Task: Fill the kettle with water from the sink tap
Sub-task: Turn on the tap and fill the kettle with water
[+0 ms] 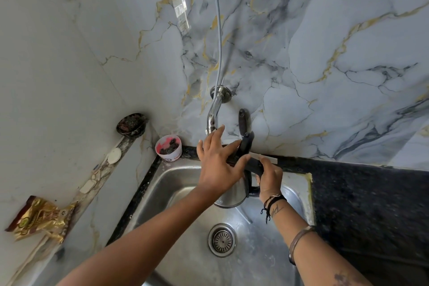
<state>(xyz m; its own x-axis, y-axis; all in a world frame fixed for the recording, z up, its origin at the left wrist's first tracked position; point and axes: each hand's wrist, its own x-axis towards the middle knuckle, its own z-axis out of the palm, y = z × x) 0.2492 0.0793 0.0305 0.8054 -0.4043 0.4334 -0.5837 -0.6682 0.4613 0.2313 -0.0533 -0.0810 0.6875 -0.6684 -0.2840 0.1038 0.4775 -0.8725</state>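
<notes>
Kettle point(232, 195) held over the sink point(176, 183), mid-frame.
Right hand point(269, 176) clamps its handle; left hand point(218, 165), fingers spread, rests on top.

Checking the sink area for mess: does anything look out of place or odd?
A crumpled gold wrapper lies on the left ledge, and a cup by the sink corner holds dark scraps. Nothing looks spilled.

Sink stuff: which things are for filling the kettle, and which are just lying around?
For the job:
kettle, held by its handle in the right hand
tap
sink
left hand, spread over the kettle's top

Just lying about:
gold snack wrapper
cup with pink and dark stuff
dark round bowl
white round lid
</notes>
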